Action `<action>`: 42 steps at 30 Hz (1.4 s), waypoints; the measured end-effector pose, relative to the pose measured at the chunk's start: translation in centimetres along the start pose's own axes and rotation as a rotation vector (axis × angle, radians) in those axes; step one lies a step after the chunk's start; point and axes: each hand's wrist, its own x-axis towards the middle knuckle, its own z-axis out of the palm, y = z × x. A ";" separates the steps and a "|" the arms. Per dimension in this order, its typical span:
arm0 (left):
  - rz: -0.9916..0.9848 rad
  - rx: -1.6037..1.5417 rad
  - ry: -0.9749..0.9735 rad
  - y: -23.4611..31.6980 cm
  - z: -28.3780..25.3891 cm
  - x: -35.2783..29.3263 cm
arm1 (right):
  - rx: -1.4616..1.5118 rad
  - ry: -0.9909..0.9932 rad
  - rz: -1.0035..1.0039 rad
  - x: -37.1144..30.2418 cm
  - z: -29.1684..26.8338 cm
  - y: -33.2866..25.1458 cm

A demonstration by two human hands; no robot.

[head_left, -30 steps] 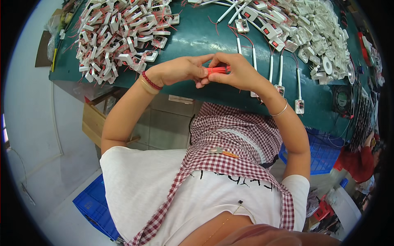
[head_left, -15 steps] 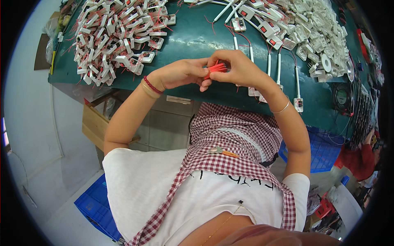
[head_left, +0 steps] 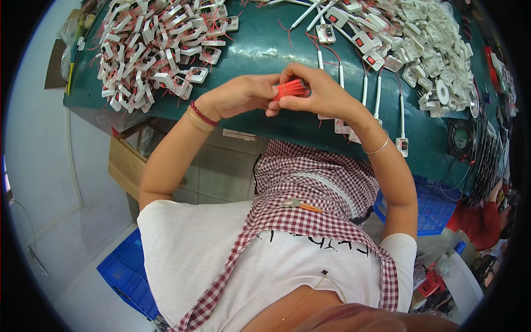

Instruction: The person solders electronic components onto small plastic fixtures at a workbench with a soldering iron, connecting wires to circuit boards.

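Between both hands, above the near edge of the green table, is a bundle of short red wires [head_left: 290, 88]. My left hand [head_left: 249, 94] is closed round the bundle's left end. The thumb and fingers of my right hand [head_left: 323, 94] pinch it from the right, and dark tips show at that end. Just right of my right hand, several white rods with small square housings [head_left: 341, 126] and red wires lie side by side on the table. My left fingers are partly hidden behind the bundle.
A big pile of white housings with red wires [head_left: 149, 52] covers the table's left. Clear plastic housings [head_left: 431, 50] are heaped at the right, near a white spool [head_left: 442, 91] and a black fan [head_left: 461, 137]. Blue crates [head_left: 130, 271] stand below. Another person's red sleeve [head_left: 481, 224] shows far right.
The red wire bundle has turned a little between my fingers, and more of its right end with dark tips shows. Both hands stay in nearly the same place.
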 end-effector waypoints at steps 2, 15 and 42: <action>0.012 0.022 0.004 0.2 -0.3 0.2 | 0.004 -0.013 0.005 0.5 -0.4 -0.1; 0.125 0.918 0.540 1.2 -2.9 2.0 | -0.500 0.181 0.005 0.2 -3.9 2.4; 0.497 1.769 0.775 -3.4 3.3 3.9 | -0.462 1.122 0.277 -22.0 -11.4 -4.7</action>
